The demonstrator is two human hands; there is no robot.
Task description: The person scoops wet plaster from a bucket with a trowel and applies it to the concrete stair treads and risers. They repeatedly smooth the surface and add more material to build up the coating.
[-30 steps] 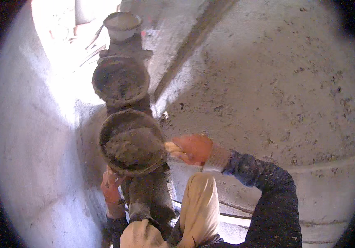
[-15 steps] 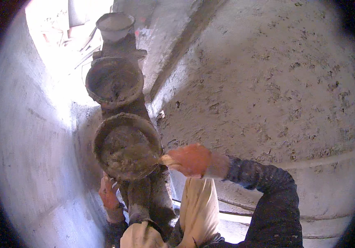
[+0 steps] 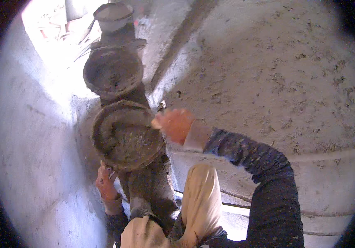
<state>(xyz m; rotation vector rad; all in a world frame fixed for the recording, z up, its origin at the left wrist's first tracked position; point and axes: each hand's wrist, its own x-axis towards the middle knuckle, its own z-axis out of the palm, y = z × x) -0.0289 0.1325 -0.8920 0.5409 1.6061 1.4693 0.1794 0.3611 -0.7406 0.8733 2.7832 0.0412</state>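
The right hand [image 3: 178,126], gripping a pale handle [image 3: 156,123], moves up the pan [image 3: 98,125]'s right edge, reshaping mortar [image 3: 132,140]; left hand [image 3: 106,184]: grip I cannot tell.

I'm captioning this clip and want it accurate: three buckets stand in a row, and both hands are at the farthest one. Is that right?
Not quite: the head view shows the left hand and right hand at the nearest bucket, not the farthest bucket. Three buckets do stand in a row.

A head-worn fisheye looks down, close, over the nearest pan [image 3: 97,133].
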